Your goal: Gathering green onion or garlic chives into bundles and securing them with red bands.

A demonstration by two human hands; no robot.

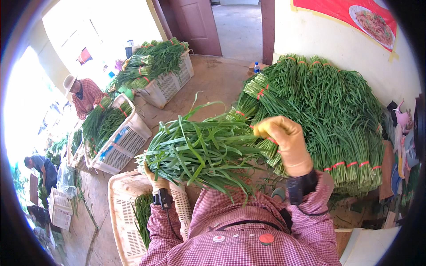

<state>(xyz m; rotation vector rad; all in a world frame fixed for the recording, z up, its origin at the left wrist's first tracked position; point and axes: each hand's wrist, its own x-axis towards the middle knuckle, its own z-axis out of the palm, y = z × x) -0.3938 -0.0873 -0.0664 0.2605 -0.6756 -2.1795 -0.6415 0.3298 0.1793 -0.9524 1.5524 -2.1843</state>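
My left hand [154,179], in a yellow glove, grips the stem end of a big bundle of long green leaves [199,149], which look like garlic chives. The bundle lies across in front of my chest, stems to the left, leaf tips to the right. My right hand [279,138], also gloved, is raised at the tip end with its fingers curled. Thin leaf tips reach up to it; whether it pinches any of them I cannot tell. Behind it rises a large heap of tied bundles [332,99] with red bands around their stems.
A white plastic crate [123,186] with some greens stands at my lower left. Further left are another crate [128,139] and a long crate [166,86], both loaded with bundles. A person in a hat [86,94] works there; another person [46,169] bends further off. A bottle [256,67] stands near the doorway.
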